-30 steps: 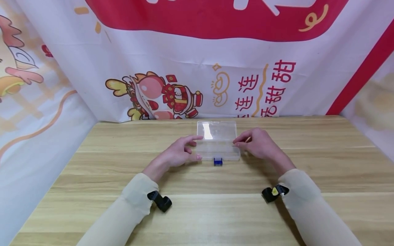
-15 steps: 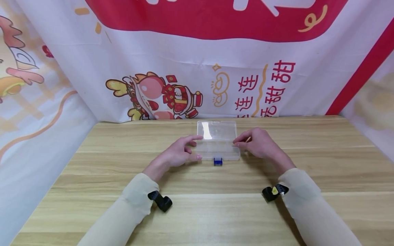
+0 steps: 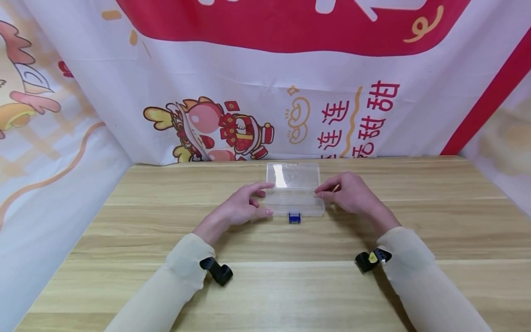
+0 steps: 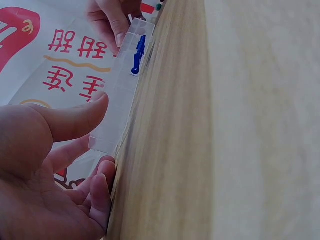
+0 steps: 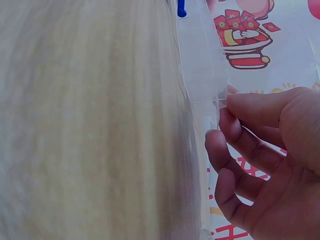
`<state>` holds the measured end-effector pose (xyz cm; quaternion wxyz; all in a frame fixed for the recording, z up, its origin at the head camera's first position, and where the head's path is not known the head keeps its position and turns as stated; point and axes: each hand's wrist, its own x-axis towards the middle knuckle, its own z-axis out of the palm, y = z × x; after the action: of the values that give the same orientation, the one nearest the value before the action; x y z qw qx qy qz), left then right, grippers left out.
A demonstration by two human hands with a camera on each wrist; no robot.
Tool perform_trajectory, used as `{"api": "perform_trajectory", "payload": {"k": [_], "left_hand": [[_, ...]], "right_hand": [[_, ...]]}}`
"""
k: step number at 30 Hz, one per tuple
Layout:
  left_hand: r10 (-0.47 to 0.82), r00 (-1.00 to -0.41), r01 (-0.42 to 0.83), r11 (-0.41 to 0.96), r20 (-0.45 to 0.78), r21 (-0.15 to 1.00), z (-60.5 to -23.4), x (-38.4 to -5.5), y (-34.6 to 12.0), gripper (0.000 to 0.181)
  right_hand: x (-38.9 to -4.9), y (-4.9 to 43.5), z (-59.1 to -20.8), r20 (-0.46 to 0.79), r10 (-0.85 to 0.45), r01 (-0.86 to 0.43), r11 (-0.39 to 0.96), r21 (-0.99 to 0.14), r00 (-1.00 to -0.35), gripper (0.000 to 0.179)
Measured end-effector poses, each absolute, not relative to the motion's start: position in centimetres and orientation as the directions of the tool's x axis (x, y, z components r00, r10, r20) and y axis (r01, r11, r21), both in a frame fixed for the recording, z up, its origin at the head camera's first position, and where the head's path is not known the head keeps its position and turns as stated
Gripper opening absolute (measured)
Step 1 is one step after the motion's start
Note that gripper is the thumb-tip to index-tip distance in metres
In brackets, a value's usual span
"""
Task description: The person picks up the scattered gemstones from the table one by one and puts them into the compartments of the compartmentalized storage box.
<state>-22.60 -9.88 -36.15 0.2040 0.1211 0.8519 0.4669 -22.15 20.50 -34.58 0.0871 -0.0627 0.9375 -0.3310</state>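
Printed cloth (image 3: pixel 265 69) hangs behind a wood-grain table (image 3: pixel 298 276), where the left hand (image 3: pixel 244 205), fingers loosely spread, spans the left end of a clear box (image 3: pixel 290 198) and the right hand (image 3: pixel 350 191) pinches its right end. Whether the left fingertips press is hard to tell. With lid (image 3: pixel 300 176) back and blue latch (image 3: pixel 294 217) frontmost, steadying seems underway; the next move likely calls for even support.

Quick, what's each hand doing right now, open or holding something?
Left hand: open, spread at the left end of the clear box.
Right hand: closed, pinching the box's right end.
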Motion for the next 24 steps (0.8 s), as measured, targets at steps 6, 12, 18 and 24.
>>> {"api": "perform_trajectory", "payload": {"k": [6, 12, 18, 24], "left_hand": [[0.39, -0.889, 0.01, 0.538, -0.238, 0.843, -36.1, -22.6, -9.8, 0.069], [0.39, -0.889, 0.007, 0.538, -0.241, 0.843, -36.1, -22.6, -9.8, 0.069], [0.388, -0.89, 0.01, 0.543, -0.241, 0.839, -35.9, -22.4, -9.7, 0.07], [0.391, -0.889, 0.016, 0.548, -0.239, 0.836, -36.0, -22.5, -9.7, 0.069]], "right_hand": [[-22.0, 20.5, -34.5, -0.096, -0.183, -0.081, 0.768, -0.636, -0.978, 0.016], [-21.8, 21.0, -34.6, -0.092, -0.213, -0.099, 0.74, -0.665, -0.973, 0.018], [-21.7, 22.4, -34.6, -0.071, -0.234, -0.115, 0.694, -0.711, -0.97, 0.021], [-21.5, 23.9, -34.7, -0.072, -0.204, -0.087, 0.676, -0.732, -0.976, 0.026]]}}
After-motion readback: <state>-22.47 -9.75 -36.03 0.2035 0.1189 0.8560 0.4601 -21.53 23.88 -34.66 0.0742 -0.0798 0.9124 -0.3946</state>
